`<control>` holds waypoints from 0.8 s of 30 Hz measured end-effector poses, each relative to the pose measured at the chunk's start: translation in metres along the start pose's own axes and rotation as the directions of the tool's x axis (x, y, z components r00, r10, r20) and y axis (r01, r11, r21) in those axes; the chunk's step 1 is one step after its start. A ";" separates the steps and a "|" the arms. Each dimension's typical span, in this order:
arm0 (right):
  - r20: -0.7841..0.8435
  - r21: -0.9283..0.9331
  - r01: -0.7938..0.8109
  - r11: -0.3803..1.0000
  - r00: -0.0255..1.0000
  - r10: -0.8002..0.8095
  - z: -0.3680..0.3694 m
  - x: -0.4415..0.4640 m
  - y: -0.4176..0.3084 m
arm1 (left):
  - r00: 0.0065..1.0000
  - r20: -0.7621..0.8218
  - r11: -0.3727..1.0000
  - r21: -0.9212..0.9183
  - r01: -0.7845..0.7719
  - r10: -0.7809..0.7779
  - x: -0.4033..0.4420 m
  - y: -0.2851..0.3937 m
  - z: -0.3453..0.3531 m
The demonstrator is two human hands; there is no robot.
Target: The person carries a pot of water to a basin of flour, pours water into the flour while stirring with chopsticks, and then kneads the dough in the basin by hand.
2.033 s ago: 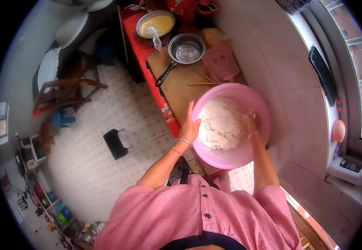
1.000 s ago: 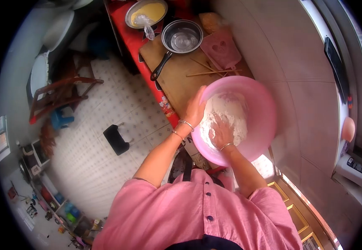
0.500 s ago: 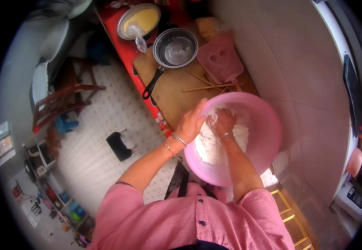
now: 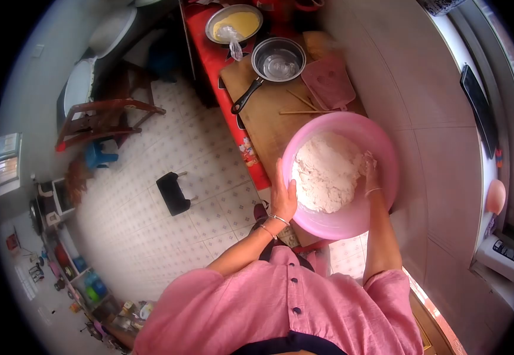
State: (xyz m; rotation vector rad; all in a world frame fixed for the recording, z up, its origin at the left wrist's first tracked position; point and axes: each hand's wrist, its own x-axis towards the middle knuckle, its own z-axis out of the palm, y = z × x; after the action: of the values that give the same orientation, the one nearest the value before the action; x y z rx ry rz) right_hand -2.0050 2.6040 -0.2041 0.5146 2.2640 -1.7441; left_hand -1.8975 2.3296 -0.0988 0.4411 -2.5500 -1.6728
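A pink plastic basin [image 4: 381, 142] holds a rough, pale mass of floury dough [image 4: 327, 174]. My left hand [image 4: 283, 195] grips the basin's left rim, its thumb toward the inside and its fingers along the outer wall. Inside the basin, my right hand [image 4: 372, 173] is at the right edge of the dough, with flour stuck to its fingers. Those fingers look stretched forward and hold nothing I can see.
Beyond the basin, a wooden board [image 4: 251, 89] carries a saucepan [image 4: 279, 60], a pink plastic basket [image 4: 329, 81] and chopsticks [image 4: 304, 112]. Farther back is a metal bowl of yellow flour [image 4: 244, 25]. A wall [image 4: 428, 154] runs along the right; a black stool [image 4: 173, 193] stands on the floor.
My right hand has moved from the middle of the dough to its right edge. My left hand has come down along the rim, and the view has shifted.
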 end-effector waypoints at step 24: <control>0.512 -0.799 0.515 0.311 0.853 -0.099 0.118 -0.147 -0.049 | 0.911 0.379 0.981 0.039 -0.192 0.163 0.109 -0.002 -0.017</control>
State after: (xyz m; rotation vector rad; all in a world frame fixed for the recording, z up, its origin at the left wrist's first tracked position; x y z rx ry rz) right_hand -1.8951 2.4599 -0.1335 -0.5255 2.6326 -0.2682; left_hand -1.9975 2.2842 -0.1054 -0.1255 -2.8147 -1.7379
